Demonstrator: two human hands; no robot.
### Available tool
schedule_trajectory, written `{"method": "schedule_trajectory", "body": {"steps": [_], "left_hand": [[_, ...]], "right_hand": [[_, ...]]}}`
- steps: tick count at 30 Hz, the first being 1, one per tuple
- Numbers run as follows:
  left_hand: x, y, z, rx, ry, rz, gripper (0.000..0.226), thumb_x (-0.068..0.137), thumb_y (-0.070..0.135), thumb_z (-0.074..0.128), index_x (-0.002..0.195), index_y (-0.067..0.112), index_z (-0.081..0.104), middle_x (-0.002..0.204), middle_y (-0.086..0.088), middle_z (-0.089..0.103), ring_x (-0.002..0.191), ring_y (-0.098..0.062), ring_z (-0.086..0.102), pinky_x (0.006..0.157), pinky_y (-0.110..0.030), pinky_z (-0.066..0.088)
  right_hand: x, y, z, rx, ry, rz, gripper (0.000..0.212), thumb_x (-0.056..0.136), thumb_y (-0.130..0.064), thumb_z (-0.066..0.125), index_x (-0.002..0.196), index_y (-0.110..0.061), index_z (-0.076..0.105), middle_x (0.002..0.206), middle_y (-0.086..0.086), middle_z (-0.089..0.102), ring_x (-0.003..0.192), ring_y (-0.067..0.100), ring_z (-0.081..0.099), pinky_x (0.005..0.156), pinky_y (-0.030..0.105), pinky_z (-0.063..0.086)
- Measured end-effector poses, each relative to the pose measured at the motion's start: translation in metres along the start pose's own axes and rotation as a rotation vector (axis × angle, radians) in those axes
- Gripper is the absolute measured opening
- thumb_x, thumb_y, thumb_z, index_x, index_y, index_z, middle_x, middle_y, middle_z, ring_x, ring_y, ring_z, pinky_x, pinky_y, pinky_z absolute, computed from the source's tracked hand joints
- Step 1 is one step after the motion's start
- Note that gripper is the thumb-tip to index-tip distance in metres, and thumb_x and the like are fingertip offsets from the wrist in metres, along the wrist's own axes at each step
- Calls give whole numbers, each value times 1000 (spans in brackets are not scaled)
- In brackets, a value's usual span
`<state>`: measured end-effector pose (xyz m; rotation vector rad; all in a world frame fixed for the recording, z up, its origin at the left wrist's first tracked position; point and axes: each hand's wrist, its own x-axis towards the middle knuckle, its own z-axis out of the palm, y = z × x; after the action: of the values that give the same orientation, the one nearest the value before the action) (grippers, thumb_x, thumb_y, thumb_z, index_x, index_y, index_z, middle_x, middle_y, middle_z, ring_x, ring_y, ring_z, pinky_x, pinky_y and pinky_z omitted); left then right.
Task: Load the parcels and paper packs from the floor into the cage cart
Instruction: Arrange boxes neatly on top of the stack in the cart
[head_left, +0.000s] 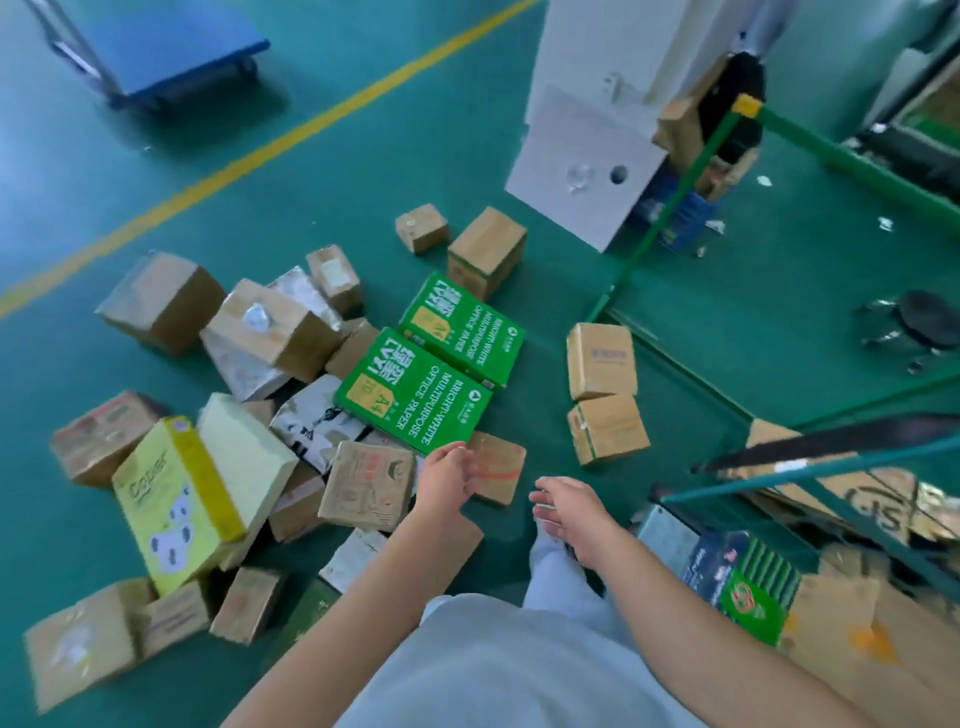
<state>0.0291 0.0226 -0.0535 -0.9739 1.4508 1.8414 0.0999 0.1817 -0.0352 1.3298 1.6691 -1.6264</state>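
Bare forearms reach in from the bottom edge, both hands empty. Left hand (448, 475) hangs at lower centre, fingers loosely bent, over the near edge of a small brown box (496, 467), touching or not I cannot tell. Right hand (569, 506) sits just right of it, fingers relaxed and spread, gripping nothing. Cage cart (810, 457) fills the right side of the frame, green bars, flattened cardboard and a green-blue pack (748, 587) inside at lower right. Yellow packs (208, 488) lie lower left among scattered brown parcels. Two green A4 paper packs (415, 389) lie side by side at frame centre on the green floor (322, 197). Two stacked-looking brown boxes (602, 389) sit centre right, near the cart's corner. White panel (582, 166) leans at upper centre-right. Blue trolley (171, 47) stands upper left, beyond a yellow floor line (260, 150).
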Motion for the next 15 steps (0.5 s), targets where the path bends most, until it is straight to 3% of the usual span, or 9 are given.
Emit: {"method": "schedule_trajectory", "body": {"steps": [2,5,12,15], "left_hand": [[11,7,6,-58,64,-15,23,102,1,53,122,6,63,90,-6,64,54,-10,65,60,-25,41],[30,16,23,-122,148,-34,21,102,1,54,120,7,62,94,-6,64,71,-14,60,63,-25,46],[73,49,90,-313,426,-81,21,105,7,50,123,12,60,95,-6,65,72,-12,60,61,-23,49],[80,59,116,-310,464,-78,23,106,9,47,125,13,59,100,-6,64,77,-13,60,67,-25,48]], "right_hand": [[21,-15,2,-56,-39,6,12,103,-28,56,106,-20,65,101,1,72,85,16,64,71,27,50],[59,-43,-2,-125,-114,27,13,103,-28,56,108,-20,65,100,0,71,82,14,63,70,25,50],[172,-144,-36,-249,-252,80,14,103,-24,56,105,-15,66,95,2,71,75,14,62,67,27,49],[204,-183,-49,-231,-292,97,12,103,-23,57,103,-15,66,101,5,73,87,17,66,74,29,53]]}}
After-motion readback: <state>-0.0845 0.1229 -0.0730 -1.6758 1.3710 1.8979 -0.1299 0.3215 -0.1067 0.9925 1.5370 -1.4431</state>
